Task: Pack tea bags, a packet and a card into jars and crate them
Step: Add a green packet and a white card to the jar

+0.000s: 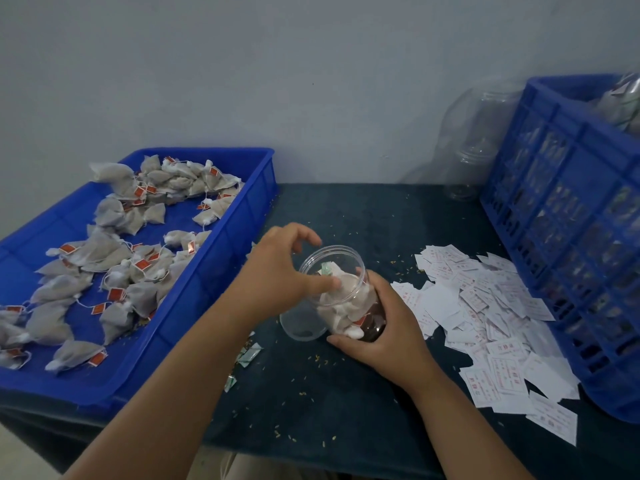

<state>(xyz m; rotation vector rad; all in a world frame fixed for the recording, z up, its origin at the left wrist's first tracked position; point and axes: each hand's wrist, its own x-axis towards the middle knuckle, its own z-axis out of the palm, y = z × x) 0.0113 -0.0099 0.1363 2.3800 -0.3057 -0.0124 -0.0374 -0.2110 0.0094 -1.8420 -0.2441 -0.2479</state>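
Light, slick and squashable, the tilted jar [304, 322] on the table [346, 393] suits the right hand's [384, 329] wraparound grip on its body, while the left hand [277, 271], loose-fingered, thumbs soft tea bags [346, 303] in.

A dark green table [346, 209] is standing against a pale grey-blue wall [311, 81]. Small tan grains [320, 359] are lying scattered over its top, mostly across the middle and towards the front. A shallow blue tray [242, 220] is sitting on the table's left side, its far end close to the wall.
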